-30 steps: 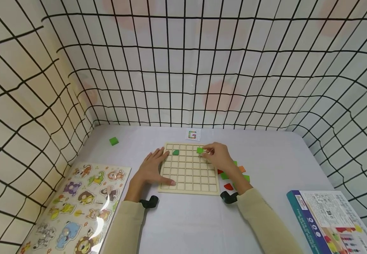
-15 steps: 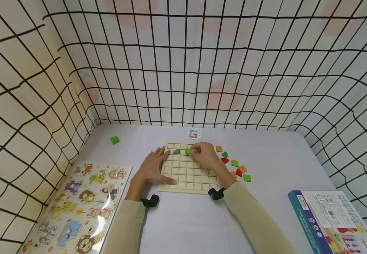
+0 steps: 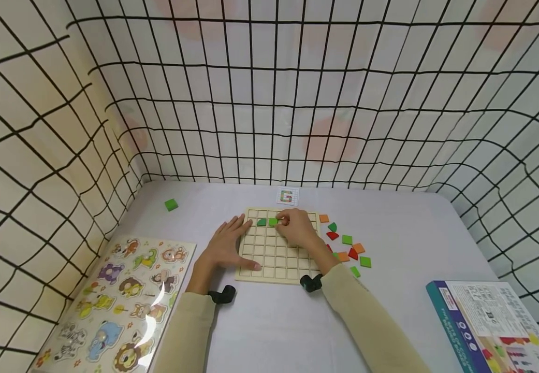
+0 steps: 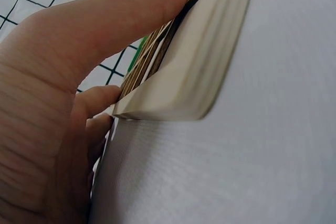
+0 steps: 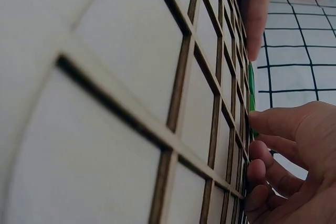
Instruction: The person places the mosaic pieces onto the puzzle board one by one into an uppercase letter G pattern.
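Observation:
A pale wooden grid board (image 3: 274, 274) lies flat on the white table. In one cell of its upper part is a dark green rounded piece (image 3: 262, 222). Beside that piece, to its right, my right hand (image 3: 297, 229) pinches a light green square tile (image 3: 273, 221) at the board's surface. The right wrist view shows the thumb (image 5: 278, 121) against the green edge. With fingers spread, my left hand (image 3: 224, 247) rests on the board's left side. Its thumb (image 4: 142, 6) reaches over the board's near left part in the left wrist view.
Loose orange, red and green pieces (image 3: 347, 239) lie right of the board. A small card (image 3: 288, 196) with a coloured G sits behind it. At left are a green block (image 3: 171, 204) and an animal puzzle sheet (image 3: 120, 305); a printed box (image 3: 493, 321) lies right. Black netting (image 3: 275, 103) surrounds the table.
My right hand has carried the light green tile left across the board to beside the dark green piece, uncovering more loose pieces on the right. The left hand has stayed in place.

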{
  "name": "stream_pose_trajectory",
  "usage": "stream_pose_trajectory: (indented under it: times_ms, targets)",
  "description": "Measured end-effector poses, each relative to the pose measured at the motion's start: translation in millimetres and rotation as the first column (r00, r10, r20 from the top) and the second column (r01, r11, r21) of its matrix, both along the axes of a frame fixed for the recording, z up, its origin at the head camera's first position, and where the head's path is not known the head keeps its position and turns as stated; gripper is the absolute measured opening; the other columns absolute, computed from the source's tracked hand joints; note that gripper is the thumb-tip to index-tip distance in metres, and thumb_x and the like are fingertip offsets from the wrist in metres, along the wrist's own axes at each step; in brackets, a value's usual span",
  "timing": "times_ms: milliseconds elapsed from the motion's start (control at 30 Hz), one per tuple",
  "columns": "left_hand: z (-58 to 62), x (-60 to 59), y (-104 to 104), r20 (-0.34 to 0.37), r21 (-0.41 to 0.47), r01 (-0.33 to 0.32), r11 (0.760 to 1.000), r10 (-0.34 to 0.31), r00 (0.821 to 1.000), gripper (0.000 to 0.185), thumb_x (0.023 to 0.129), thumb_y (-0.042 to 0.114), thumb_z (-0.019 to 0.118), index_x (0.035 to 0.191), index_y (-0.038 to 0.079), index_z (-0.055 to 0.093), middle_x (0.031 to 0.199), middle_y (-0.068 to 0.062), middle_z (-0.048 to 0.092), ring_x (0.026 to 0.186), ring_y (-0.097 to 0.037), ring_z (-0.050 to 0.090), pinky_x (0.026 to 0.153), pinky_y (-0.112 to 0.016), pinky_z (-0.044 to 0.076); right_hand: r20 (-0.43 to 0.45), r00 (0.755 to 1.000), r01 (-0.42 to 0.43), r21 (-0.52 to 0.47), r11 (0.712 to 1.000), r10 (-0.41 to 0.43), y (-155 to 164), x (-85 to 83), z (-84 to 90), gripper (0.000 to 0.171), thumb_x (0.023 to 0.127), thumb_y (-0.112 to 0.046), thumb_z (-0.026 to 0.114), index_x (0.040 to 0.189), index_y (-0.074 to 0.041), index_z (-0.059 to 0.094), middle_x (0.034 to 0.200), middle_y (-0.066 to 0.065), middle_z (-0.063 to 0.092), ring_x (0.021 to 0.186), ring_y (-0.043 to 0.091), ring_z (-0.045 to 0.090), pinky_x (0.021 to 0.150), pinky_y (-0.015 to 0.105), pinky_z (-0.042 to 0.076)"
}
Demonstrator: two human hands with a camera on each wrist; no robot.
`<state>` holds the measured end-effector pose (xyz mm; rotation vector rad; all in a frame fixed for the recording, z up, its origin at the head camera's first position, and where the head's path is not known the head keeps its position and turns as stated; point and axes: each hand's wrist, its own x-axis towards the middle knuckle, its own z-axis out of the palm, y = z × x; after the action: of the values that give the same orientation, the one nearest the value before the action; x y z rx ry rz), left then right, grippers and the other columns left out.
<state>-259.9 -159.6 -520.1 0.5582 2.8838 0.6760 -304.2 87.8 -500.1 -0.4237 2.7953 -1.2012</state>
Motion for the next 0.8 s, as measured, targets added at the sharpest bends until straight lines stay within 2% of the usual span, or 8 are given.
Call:
stream_pose_trajectory:
  times_ms: [433, 633, 800]
  targets:
    - [2.8, 1.7, 1.3, 0.003, -0.011, -0.001, 1.0, 0.001, 1.0, 0.133, 0.058, 0.078, 0.079, 0.165, 0.02, 0.026, 0.174, -0.006, 0.014, 0.162, -0.029, 0.011, 0.131, -0.053, 0.012, 0.001, 1.0, 0.016, 0.027, 1.0, -0.017, -5.0, 1.2, 4.3, 0.028, 0.093, -0.018, 0.074, 0.12, -0.008, 0.076, 0.083, 0.001, 0.066, 0.068, 0.014, 0.053, 0.067, 0.028, 0.045]
    - [5.3, 3.0, 2.4, -0.005, -0.003, -0.003, 1.0, 0.003, 1.0, 0.132, 0.058, 0.077, 0.08, 0.165, 0.02, 0.028, 0.174, -0.008, 0.016, 0.162, -0.031, 0.012, 0.131, -0.054, 0.013, 0.008, 1.0, 0.028, 0.021, 0.999, -0.028, -4.2, 1.5, 4.1, 0.031, 0.093, -0.018, 0.074, 0.122, -0.007, 0.075, 0.087, 0.003, 0.068, 0.071, 0.016, 0.055, 0.069, 0.03, 0.047]
    - [4.7, 2.7, 1.6, -0.001, -0.007, -0.004, 1.0, 0.004, 1.0, 0.132, 0.058, 0.077, 0.079, 0.165, 0.02, 0.027, 0.174, -0.008, 0.016, 0.162, -0.031, 0.012, 0.131, -0.054, 0.013, 0.021, 1.0, 0.017, -0.012, 1.0, -0.017, 1.1, 2.6, 2.4, 0.032, 0.095, -0.02, 0.073, 0.125, -0.008, 0.074, 0.094, 0.005, 0.069, 0.08, 0.018, 0.059, 0.072, 0.031, 0.05]
